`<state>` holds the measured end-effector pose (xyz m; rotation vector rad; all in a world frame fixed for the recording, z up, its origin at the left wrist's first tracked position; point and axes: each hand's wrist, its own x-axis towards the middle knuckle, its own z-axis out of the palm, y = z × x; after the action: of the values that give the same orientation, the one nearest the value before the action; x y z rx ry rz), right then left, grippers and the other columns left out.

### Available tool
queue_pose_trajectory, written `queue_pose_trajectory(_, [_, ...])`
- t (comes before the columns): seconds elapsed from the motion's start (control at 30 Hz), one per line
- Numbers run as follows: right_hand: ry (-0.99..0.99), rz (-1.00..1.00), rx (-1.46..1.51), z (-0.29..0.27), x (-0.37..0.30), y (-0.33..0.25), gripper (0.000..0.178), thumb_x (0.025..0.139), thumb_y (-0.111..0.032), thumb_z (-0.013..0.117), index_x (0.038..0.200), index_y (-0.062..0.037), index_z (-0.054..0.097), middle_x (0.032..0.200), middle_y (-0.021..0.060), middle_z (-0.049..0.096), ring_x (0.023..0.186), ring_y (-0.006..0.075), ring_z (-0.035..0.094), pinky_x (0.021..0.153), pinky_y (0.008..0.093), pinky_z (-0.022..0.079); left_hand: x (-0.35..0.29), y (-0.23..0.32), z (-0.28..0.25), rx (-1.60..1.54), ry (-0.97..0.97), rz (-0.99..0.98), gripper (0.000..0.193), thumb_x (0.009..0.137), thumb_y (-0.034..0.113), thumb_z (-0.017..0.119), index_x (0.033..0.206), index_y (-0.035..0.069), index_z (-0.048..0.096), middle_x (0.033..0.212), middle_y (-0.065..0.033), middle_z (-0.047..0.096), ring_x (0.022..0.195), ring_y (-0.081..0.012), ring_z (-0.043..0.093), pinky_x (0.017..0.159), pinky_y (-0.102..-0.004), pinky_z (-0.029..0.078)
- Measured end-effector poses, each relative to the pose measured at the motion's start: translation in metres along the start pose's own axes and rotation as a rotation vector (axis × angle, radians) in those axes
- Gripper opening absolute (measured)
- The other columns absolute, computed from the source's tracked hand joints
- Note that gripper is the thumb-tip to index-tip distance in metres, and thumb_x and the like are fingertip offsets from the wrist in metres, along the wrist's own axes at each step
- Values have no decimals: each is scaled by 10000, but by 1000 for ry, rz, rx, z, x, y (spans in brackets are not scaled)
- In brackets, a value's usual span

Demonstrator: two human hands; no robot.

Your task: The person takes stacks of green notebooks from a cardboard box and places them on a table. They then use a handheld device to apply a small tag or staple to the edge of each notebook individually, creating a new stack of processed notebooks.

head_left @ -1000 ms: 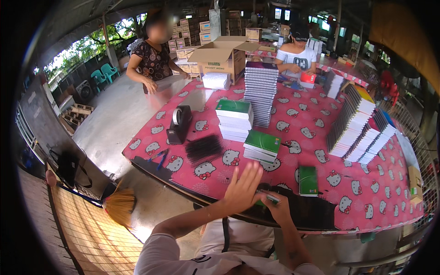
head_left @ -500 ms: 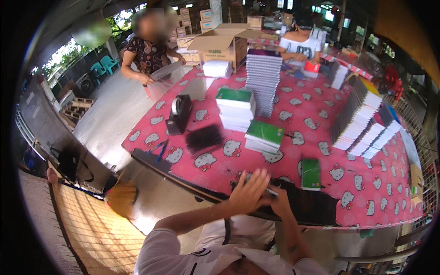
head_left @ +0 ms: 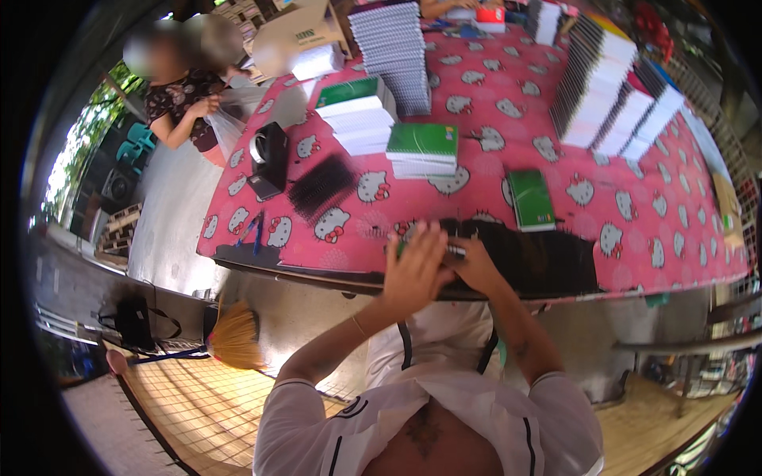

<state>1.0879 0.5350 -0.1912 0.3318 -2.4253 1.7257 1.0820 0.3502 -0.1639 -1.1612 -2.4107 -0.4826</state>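
Note:
At the table's near edge my left hand lies with its fingers stretched out over a small item that it mostly covers. A sliver of green shows beside its fingers. Close against it, my right hand is closed at a slim dark and pale edge; what it grips is largely hidden. A green spiral notebook lies flat just beyond my right hand. Farther off sit a short stack of green notebooks and a taller green-topped stack. Black binding wires lie in a bunch to the left.
A black tape dispenser and blue-handled pliers sit at the left of the pink table. Tall notebook stacks stand at the back and right. A person holds a clear plastic bag at the far left.
My view has tipped downward, so the table sits higher in the picture. Both hands stay together at the near edge, the left still spread out. The person at far left still holds the bag.

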Motion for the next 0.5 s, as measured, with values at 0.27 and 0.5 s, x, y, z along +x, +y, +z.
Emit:
queue_pose_trajectory(0.27, [-48, 31, -2, -8, -2, -2, 283, 891, -200, 699, 1111, -23, 698, 864, 182, 713, 787, 314, 699, 714, 363, 518, 26, -18, -6, -85, -134, 69, 585, 945, 345, 600, 1419, 28, 466, 1444, -150, 502, 1365, -319, 455, 1156, -646, 119])
queue_pose_trajectory(0.5, [-49, 61, -17, -5, -1, -11, 294, 903, -206, 693, 1132, -21, 699, 899, 177, 714, 805, 291, 693, 778, 346, 520, 16, -4, -1, -91, 88, 1, 502, 940, 328, 626, 1344, 47, 524, 1368, -148, 558, 1302, -321, 511, 1158, -650, 103])
